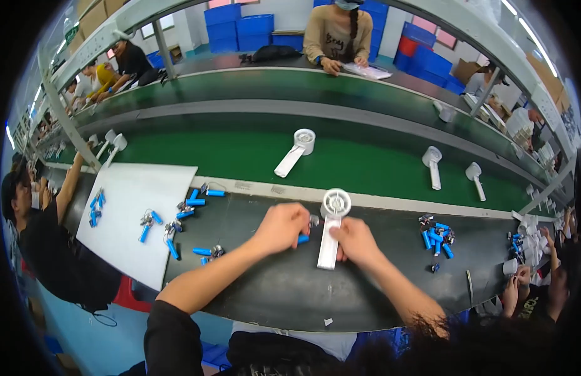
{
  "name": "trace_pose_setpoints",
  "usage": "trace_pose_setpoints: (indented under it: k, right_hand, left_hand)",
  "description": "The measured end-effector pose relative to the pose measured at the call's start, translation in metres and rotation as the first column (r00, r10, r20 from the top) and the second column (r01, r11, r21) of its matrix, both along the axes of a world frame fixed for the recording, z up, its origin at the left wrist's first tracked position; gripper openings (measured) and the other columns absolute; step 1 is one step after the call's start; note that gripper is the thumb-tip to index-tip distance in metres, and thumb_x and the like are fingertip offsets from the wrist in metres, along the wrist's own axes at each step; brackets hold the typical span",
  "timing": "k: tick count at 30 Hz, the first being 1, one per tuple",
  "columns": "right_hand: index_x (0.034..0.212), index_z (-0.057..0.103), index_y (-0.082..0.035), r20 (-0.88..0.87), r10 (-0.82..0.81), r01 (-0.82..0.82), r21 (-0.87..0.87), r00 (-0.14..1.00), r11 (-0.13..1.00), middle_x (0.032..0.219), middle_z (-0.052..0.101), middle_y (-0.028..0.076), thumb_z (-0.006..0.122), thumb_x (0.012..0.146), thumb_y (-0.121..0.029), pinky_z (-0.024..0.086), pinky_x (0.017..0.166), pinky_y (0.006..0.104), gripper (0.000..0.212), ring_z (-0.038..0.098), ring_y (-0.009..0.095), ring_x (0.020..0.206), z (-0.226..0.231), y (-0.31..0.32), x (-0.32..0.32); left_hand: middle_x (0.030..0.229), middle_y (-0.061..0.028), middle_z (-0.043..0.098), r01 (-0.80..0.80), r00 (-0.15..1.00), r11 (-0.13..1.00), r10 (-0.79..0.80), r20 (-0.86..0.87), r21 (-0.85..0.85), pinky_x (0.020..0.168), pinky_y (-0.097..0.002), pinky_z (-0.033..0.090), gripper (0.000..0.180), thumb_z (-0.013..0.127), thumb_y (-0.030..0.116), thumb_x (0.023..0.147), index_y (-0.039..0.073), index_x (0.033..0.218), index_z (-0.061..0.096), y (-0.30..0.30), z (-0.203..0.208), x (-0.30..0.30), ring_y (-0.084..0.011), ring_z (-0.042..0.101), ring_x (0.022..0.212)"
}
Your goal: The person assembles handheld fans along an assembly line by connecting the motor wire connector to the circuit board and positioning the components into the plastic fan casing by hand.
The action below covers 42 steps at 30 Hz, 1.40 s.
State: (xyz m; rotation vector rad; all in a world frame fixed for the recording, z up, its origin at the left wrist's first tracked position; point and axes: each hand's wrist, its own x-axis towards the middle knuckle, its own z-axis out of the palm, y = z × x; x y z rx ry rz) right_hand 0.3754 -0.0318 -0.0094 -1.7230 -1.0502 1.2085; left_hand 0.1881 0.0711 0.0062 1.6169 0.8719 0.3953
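Observation:
Upright in my right hand [358,242] is a white handheld fan [330,244], its round grille head at the top. The thumb lies across its handle and the fingers wrap behind it. My left hand [281,228] is closed just left of the fan, fingertips pinched. A small metallic part [313,220] shows at those fingertips, and a blue cylindrical battery [303,239] pokes out below them. Whether the two are joined is hidden by the fingers.
Loose blue batteries with wired parts lie on a white board [124,219] at left and in a pile [435,237] at right. Beyond a pale rail, a green conveyor belt [228,150] carries several white fans. Co-workers sit left, right and across.

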Motion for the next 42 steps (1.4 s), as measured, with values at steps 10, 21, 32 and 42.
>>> trace_pose_setpoints:
  k: [10,21,32,42]
  right_hand:
    - [0.075,0.066,0.003,0.316,-0.176,0.153,0.096,0.932,0.983,0.065,0.065,0.014,0.063,0.086,-0.020,0.050,0.055,0.0384,0.026,0.064,0.024,0.056,-0.057,0.180,0.091]
    - [0.084,0.070,0.003,0.480,-0.391,0.155,0.460,0.785,0.874,0.070,0.070,0.014,0.063,0.090,-0.035,0.053,0.062,0.0372,0.040,0.067,0.026,0.059,-0.055,0.138,0.101]
    - [0.105,0.068,0.001,0.116,-0.068,0.023,0.350,0.991,0.937,0.080,0.067,0.004,0.064,0.094,-0.013,0.047,0.055,0.0238,0.019,0.058,0.007,0.060,-0.016,-0.017,0.000]
    - [0.109,0.070,-0.003,0.697,0.080,-0.429,0.344,0.713,0.835,0.088,0.070,0.018,0.064,0.084,-0.011,0.054,0.071,0.0420,0.027,0.068,0.036,0.080,-0.013,0.015,-0.048]
  left_hand:
    - [0.079,-0.0179,0.071,-0.144,0.977,0.883,0.198,-0.076,0.446,0.063,-0.0418,0.054,0.018,0.059,0.014,0.086,-0.002,0.083,0.068,0.157,-0.049,0.117,-0.0296,0.068,0.064]
    - [0.088,-0.0233,0.069,-0.105,0.827,0.327,0.553,-0.100,0.939,0.083,-0.0455,0.053,0.044,0.070,0.034,0.080,0.000,0.107,0.065,0.152,-0.043,0.029,-0.0404,0.065,0.092]
    - [0.078,-0.0277,0.068,-0.001,0.866,0.733,0.341,-0.367,0.680,0.070,-0.0558,0.054,0.044,0.065,0.035,0.082,-0.004,0.100,0.055,0.011,-0.021,-0.038,-0.0460,0.068,0.071]
    - [0.078,-0.0218,0.069,0.085,0.968,0.643,0.128,-0.216,0.761,0.060,-0.0517,0.054,0.054,0.065,0.044,0.087,-0.001,0.115,0.054,-0.058,-0.056,-0.044,-0.0416,0.067,0.065]
